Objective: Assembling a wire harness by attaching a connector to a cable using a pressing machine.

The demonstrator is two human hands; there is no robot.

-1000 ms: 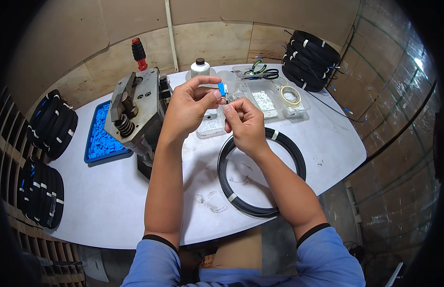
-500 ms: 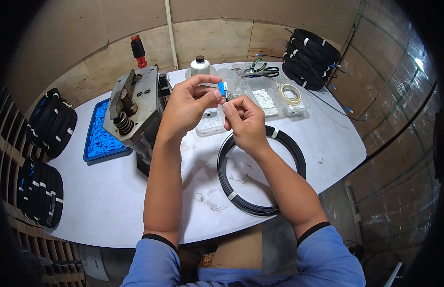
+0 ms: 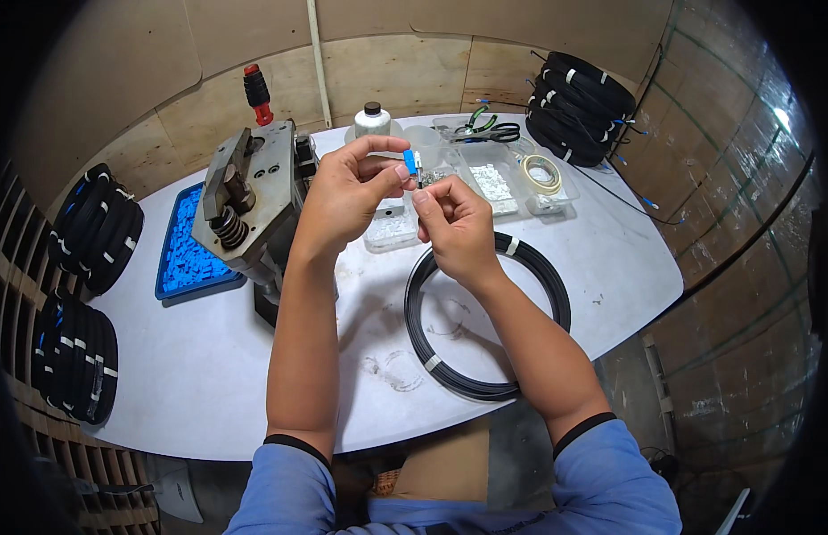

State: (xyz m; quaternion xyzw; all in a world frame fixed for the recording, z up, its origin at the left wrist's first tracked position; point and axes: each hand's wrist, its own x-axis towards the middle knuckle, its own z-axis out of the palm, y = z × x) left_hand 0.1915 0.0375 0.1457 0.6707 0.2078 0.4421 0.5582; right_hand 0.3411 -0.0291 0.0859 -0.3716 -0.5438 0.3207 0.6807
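Note:
A small blue connector [image 3: 409, 161] is pinched between the thumb and fingers of my left hand [image 3: 356, 192], held up above the table. Against its right side shows a white and metallic end piece [image 3: 418, 162]. My right hand [image 3: 459, 227] is closed just below and right of it, thumb and forefinger pinching the black cable [image 3: 419, 185] that runs to the connector. Under my right hand and forearm lies a coil of black cable [image 3: 420, 334], bound with white tape. The exact fit between connector and cable is too small to make out.
A metal hand press [image 3: 254, 196] stands left of my hands, beside a blue tray [image 3: 169, 290] of blue parts. Clear boxes of small white parts [image 3: 490, 187], a tape roll [image 3: 542, 176], pliers [image 3: 485, 134] and a white bottle [image 3: 372, 125] sit behind. Cable coils [image 3: 579, 107] are stacked back right; others [image 3: 75, 357] hang left.
Both hands stay almost in place. The blue connector has shifted very slightly left and down, still in the same pinch.

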